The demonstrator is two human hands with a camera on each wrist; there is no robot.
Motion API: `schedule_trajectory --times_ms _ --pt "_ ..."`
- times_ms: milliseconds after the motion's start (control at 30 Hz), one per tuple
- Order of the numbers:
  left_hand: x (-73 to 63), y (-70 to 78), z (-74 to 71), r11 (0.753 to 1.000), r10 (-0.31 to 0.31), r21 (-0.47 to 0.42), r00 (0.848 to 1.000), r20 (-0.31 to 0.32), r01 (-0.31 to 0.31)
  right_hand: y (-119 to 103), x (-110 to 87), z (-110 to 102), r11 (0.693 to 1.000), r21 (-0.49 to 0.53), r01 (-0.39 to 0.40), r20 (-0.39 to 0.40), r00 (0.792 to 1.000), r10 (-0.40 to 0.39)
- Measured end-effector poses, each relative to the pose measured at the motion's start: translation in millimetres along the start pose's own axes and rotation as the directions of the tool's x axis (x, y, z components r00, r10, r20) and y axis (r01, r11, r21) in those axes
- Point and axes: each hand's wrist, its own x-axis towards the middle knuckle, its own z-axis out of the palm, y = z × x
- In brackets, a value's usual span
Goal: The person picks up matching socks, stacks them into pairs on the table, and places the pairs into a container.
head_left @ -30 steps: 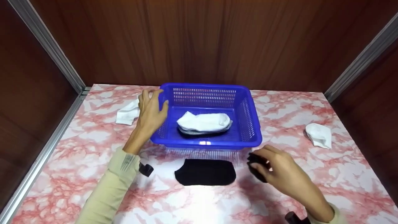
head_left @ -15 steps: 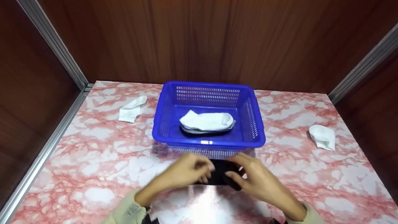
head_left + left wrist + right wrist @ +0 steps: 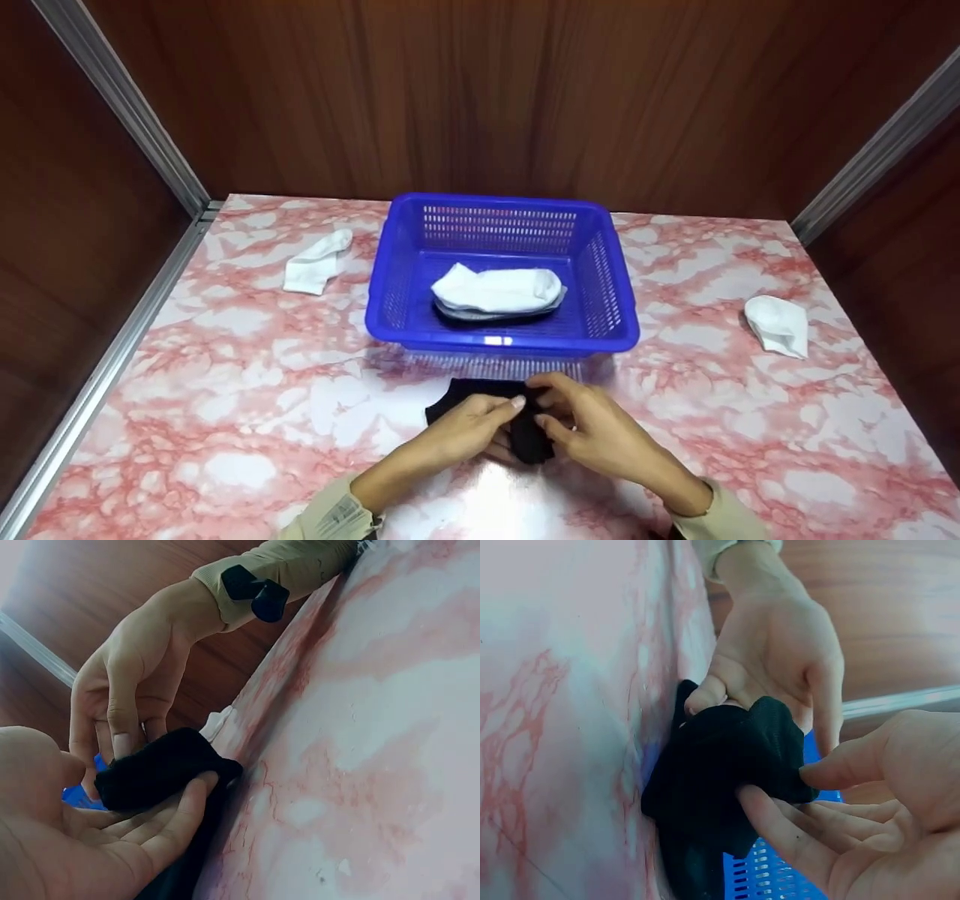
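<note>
Just in front of the blue basket (image 3: 502,345), both hands meet at a crumpled black sock (image 3: 531,441). My right hand (image 3: 611,435) pinches it between thumb and fingers, which the right wrist view shows at the edge of the bunched cloth (image 3: 712,757). From the other side my left hand (image 3: 461,431) holds it, palm turned up, with fingers under the fabric in the left wrist view. A second black sock (image 3: 466,388) lies flat on the table beneath, partly covered by the hands.
Inside the basket lies a stack of socks with a white sock (image 3: 499,291) on top. One white sock (image 3: 316,264) is on the table at left, another (image 3: 778,326) at right. Wood-grain panels (image 3: 480,97) enclose the back and sides of the marbled table (image 3: 225,420).
My left hand has come from the basket's left rim down to the black sock. My right hand has carried that sock leftward over the flat one, and both hands now hold it.
</note>
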Motion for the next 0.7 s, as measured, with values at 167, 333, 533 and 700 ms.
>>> schedule_trajectory --times_ms 167,333,533,700 --pt "-0.8 1.9 -2.9 0.999 0.004 0.033 0.999 -0.051 -0.002 -1.9 -2.1 -7.8 0.997 0.079 -0.017 0.016 1.000 0.016" --pt "-1.4 5.8 -13.2 0.985 0.048 0.170 0.991 -0.124 -0.027 -4.0 -4.3 -27.4 0.995 0.094 -0.041 -0.043 0.998 0.046" --pt "-3.5 13.4 -20.3 0.867 0.172 0.495 0.964 -0.201 -0.051 -11.4 -10.4 -54.1 0.990 0.125 -0.067 -0.152 0.985 0.086" --pt "-5.8 18.5 -19.0 0.865 0.190 0.496 0.965 -0.179 -0.078 -14.2 -12.0 -56.3 0.985 0.163 -0.047 -0.168 0.983 0.074"
